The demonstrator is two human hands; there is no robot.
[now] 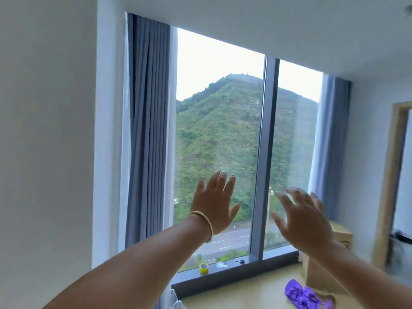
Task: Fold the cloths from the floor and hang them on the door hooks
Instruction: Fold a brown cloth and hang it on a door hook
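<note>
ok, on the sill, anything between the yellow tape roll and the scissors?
Yes: in the head view a small pale flat item, too small to identify, lies on the window sill between the yellow tape roll and the scissors.

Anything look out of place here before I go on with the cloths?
One thing: a purple cloth lies crumpled on the floor near the cardboard box, unfolded. Both hands, left and right, are raised, open and empty. A yellow tape roll and scissors sit on the window ledge.

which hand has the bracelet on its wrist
The left hand, raised open in front of the window's left pane. A thin pale bracelet circles its wrist; the right hand has a bare wrist.
</note>
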